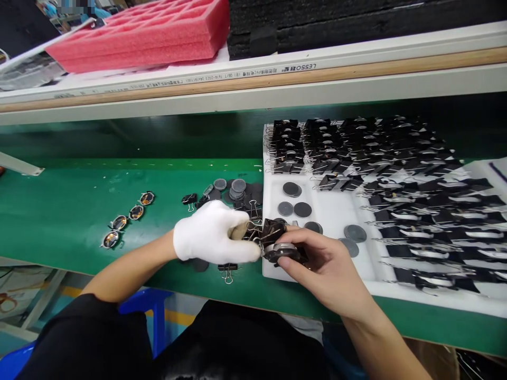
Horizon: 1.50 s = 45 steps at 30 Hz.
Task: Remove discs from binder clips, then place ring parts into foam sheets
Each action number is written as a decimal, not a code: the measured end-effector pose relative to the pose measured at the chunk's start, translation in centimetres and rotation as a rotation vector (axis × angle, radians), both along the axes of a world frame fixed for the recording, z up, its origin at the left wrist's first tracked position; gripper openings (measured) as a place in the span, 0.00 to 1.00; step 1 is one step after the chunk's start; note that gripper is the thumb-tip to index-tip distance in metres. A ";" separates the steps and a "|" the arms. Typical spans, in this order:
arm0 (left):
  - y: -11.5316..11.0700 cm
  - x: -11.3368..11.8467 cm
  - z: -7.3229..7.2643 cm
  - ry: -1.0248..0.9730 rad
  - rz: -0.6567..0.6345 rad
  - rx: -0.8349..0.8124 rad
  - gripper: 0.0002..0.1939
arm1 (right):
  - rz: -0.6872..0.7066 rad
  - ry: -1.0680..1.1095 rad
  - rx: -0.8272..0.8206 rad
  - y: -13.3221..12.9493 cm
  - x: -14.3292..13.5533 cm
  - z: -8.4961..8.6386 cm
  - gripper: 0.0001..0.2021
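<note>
My right hand [328, 269], bare, pinches a round metal-rimmed watch case [282, 252] over the left edge of the white foam tray [273, 272]. A black binder clip [273, 229] sits against the case's upper side. My left hand [222, 232], in a white glove, closes its thumb and fingers on the wire handles of a clip just left of the case. Dark round discs [303, 209] lie on the tray behind my right hand. Loose binder clips [227, 268] and clear round lids [238, 186] lie on the green table around the glove.
Rows of clipped cases [372, 142] fill the tray's back and right. Several watch movements [137, 212] lie on the green table [59, 211] at left. A shelf [158, 100] spans above, carrying pink foam [158, 39] and black foam [317, 26]. A blue stool [156, 311] stands below.
</note>
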<state>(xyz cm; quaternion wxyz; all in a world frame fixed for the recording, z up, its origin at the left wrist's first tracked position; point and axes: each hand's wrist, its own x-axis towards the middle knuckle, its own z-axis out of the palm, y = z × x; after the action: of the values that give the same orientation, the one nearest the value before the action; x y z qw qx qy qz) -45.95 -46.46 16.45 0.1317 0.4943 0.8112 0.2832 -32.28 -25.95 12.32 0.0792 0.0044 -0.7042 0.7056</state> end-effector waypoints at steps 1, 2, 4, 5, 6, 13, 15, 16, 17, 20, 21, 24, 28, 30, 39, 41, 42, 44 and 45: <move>0.2 0.3 0.0 -0.035 0.010 0.001 0.17 | -0.006 0.001 0.026 0.0 0.1 0.1 0.07; 0.4 0.6 0.0 -0.060 0.016 0.017 0.18 | -0.008 0.005 0.048 0.0 0.2 0.1 0.07; 0.7 1.1 0.0 -0.104 0.001 0.063 0.19 | 0.017 0.019 0.072 0.1 0.4 0.2 0.07; 0.8 1.2 -0.1 -0.123 -0.020 0.086 0.20 | 0.047 0.026 0.077 0.2 0.5 0.2 0.08; 0.8 1.3 -0.1 -0.133 -0.039 0.105 0.20 | 0.086 0.029 0.079 0.4 0.6 0.3 0.08; 0.8 2.1 -0.6 0.002 -0.023 0.098 0.22 | 0.043 -0.060 0.157 3.8 0.5 0.7 0.06; 0.4 1.5 -0.1 -0.029 -0.023 0.051 0.20 | 0.009 -0.137 0.217 4.4 0.3 1.0 0.09; 0.1 0.6 0.3 -0.056 -0.004 0.023 0.18 | 0.003 -0.184 0.233 4.5 0.2 1.2 0.12; -0.5 -0.6 0.7 -0.086 0.033 -0.001 0.17 | -0.003 -0.227 0.226 4.6 -0.1 1.5 0.14; -3.2 -6.3 1.5 -0.169 0.278 -0.059 0.20 | 0.014 -0.348 0.081 4.2 -1.6 2.6 0.21; -4.4 -8.5 1.4 -0.203 0.386 -0.087 0.22 | 0.044 -0.385 0.016 4.0 -2.5 3.1 0.23; -7.8 -14.4 -0.4 -0.367 0.669 -0.179 0.26 | 0.146 -0.416 -0.060 2.9 -6.5 3.7 0.30; -10.3 -18.4 -3.1 -0.626 0.728 -0.430 0.29 | 0.187 -0.224 0.167 1.1 -14.7 2.7 0.31; -10.7 -19.3 -3.1 -0.701 0.687 -0.608 0.33 | 0.243 -0.151 0.352 0.1 -19.2 1.8 0.26; -7.4 -20.0 -2.6 0.178 0.949 -0.312 0.39 | 0.592 -0.011 0.814 -4.5 -30.5 -0.9 0.20; -5.5 -18.9 -4.4 0.236 1.022 -0.265 0.35 | 0.642 0.025 0.882 -4.8 -31.2 -1.3 0.19; -4.8 -18.5 -5.3 0.242 1.054 -0.274 0.33 | 0.667 0.044 0.911 -4.9 -31.4 -1.5 0.19; -3.8 -17.8 -6.6 0.246 1.131 -0.302 0.30 | 0.707 0.082 0.942 -5.0 -31.8 -1.9 0.19; -3.5 -17.7 -7.1 0.248 1.173 -0.307 0.30 | 0.720 0.097 0.946 -5.0 -31.9 -2.1 0.20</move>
<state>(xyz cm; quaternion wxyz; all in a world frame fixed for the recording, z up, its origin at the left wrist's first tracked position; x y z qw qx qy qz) -63.65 -49.98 9.38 -0.0717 -0.0292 0.9886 0.1290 -64.17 -30.96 10.26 -0.1436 0.3100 -0.8918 0.2965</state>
